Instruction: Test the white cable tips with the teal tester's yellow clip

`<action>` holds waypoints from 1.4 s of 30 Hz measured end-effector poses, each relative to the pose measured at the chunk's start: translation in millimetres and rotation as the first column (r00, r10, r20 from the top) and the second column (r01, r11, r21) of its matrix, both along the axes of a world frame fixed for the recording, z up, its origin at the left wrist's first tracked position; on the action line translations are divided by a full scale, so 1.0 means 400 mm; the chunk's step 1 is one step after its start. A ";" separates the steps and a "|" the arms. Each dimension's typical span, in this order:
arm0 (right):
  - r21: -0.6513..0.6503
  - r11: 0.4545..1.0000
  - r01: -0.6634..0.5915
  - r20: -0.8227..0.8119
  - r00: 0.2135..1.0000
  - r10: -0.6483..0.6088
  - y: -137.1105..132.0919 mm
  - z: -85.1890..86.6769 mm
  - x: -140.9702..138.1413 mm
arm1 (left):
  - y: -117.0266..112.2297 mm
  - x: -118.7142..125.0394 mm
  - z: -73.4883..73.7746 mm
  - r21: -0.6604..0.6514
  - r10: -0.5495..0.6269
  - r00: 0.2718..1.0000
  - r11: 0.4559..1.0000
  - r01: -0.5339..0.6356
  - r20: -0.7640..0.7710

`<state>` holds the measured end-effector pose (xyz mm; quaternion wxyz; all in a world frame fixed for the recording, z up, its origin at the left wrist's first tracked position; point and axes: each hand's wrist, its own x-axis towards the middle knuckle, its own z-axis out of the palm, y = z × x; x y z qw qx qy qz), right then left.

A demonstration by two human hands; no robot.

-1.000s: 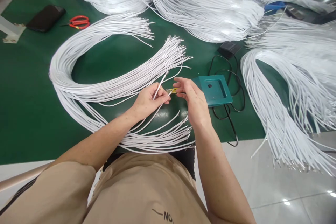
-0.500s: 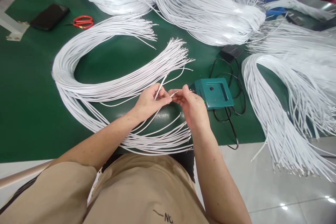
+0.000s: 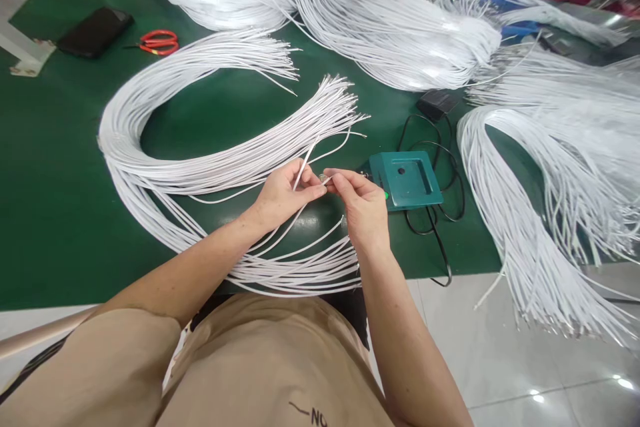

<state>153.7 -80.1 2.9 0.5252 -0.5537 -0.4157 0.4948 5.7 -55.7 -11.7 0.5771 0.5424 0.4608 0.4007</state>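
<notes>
White cable (image 3: 302, 174) — thin, tilted upward (end pinched) — above the green table (image 3: 60, 213).

White cables (image 3: 165, 173), green table (image 3: 55, 213)

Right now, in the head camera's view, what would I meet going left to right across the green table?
black phone → red scissors → left hand pinching a white cable → right hand → teal box → hanging white cable bundle.
</notes>
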 end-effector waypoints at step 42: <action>-0.030 0.836 -0.548 0.999 0.008 0.041 0.081 0.031 0.118 | 0.026 -0.006 -0.023 -0.333 -0.092 0.952 0.924 0.191 0.292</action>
